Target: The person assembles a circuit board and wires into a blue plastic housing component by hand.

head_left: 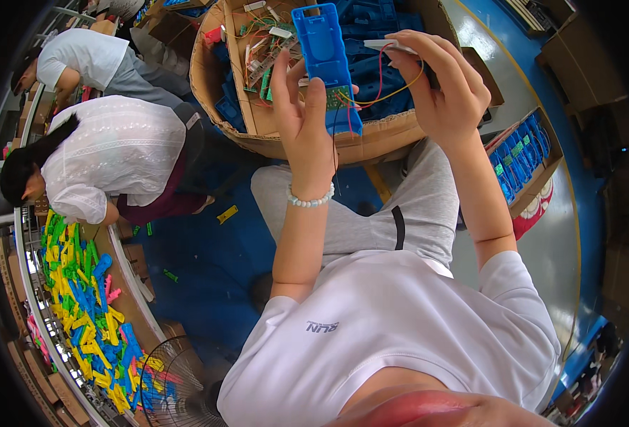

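Observation:
My left hand grips a blue plastic housing, a long open shell, between thumb and fingers. At the shell's lower end sits a small green circuit board. Red and yellow wires loop from the board area over to my right hand. Between that hand's thumb and fingertips is a thin white piece, whose exact kind I cannot make out. A thin black wire hangs down past my left wrist. Both hands are above a large cardboard box.
Inside the box lie wired circuit boards and many blue housings. To the right, a carton holds blue parts. Two people work at left beside a conveyor with colourful plastic pieces. A wire-cage fan stands at lower left.

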{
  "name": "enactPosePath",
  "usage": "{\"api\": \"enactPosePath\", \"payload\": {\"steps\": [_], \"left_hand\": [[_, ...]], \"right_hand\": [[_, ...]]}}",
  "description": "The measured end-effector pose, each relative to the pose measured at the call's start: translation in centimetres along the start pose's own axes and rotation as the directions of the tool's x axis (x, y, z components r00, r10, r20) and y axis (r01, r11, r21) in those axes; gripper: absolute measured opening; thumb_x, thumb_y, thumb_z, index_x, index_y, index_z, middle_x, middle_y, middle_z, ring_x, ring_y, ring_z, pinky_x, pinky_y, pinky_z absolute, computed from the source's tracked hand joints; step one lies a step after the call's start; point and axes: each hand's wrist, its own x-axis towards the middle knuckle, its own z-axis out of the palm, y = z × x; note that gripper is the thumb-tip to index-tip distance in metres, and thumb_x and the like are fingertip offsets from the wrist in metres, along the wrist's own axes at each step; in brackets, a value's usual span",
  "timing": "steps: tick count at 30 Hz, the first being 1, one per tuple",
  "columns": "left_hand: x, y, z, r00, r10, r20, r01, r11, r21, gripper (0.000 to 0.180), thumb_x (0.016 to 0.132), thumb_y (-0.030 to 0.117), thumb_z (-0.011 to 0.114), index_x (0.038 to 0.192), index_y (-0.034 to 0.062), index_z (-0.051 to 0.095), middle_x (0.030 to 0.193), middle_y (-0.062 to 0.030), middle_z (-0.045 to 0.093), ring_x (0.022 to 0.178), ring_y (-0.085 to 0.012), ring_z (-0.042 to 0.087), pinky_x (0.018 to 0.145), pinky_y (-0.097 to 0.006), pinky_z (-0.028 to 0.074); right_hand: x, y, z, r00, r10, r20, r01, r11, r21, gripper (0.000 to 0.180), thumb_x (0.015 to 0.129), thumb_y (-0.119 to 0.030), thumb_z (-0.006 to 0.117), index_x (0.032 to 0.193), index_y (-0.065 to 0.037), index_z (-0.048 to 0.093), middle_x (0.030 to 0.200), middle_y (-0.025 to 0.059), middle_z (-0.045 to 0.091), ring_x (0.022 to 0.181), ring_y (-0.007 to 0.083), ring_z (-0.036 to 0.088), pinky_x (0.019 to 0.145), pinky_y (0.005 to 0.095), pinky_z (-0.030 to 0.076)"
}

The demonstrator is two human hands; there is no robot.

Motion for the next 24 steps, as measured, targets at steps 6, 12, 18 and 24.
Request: {"api": "enactPosePath", "payload": {"steps": [6,12,18,24], "left_hand": [[-3.1,0.6,-0.4,0.959,-0.164,0.230,0.167,0.986,0.008,0.047,0.102,0.012,0.045,0.145,-0.0003,0.033,0.110,-0.0201,0.063,0.080,-0.0254,0.070,0.062,-0.034,0.060],[-4.1,0.2,-0.8,0.978,-0.114,0.172,0.090,0.986,0.143,0.040,0.103,0.010,0.044,0.141,-0.0033,0.042,0.112,-0.0140,0.055,0.074,-0.0184,0.068,0.058,-0.028,0.058],[-4.6,-0.2,-1.4,0.978,-0.127,0.163,0.079,0.959,0.272,0.039,0.102,0.009,0.046,0.138,-0.0044,0.045,0.118,-0.0113,0.051,0.070,-0.0162,0.066,0.057,-0.027,0.057],[-5.4,-1.3,-0.8,0.981,-0.177,0.075,0.168,0.980,0.103,0.039,0.101,0.010,0.048,0.137,-0.0043,0.046,0.106,-0.0135,0.060,0.069,-0.0196,0.066,0.053,-0.029,0.056]], "right_hand": [[0.3,1.0,1.4,0.976,-0.213,-0.042,0.215,0.976,0.042,0.029,0.069,0.002,0.074,0.097,0.000,0.068,0.091,0.0106,0.070,0.071,0.0227,0.068,0.062,0.0277,0.055],[0.3,1.0,1.1,0.986,-0.128,0.103,0.136,0.988,-0.077,0.029,0.066,0.000,0.075,0.095,-0.005,0.071,0.083,0.0052,0.067,0.075,0.0211,0.062,0.061,0.0294,0.052],[-0.1,1.1,1.3,0.960,-0.127,0.249,0.131,0.991,0.000,0.028,0.067,-0.001,0.075,0.094,-0.005,0.071,0.081,0.0033,0.064,0.078,0.0213,0.057,0.061,0.0303,0.050],[-1.6,1.2,1.4,0.954,0.076,0.289,-0.088,0.996,0.027,0.022,0.073,-0.003,0.074,0.094,-0.007,0.074,0.081,0.0024,0.063,0.081,0.0213,0.056,0.067,0.0325,0.049]]}}
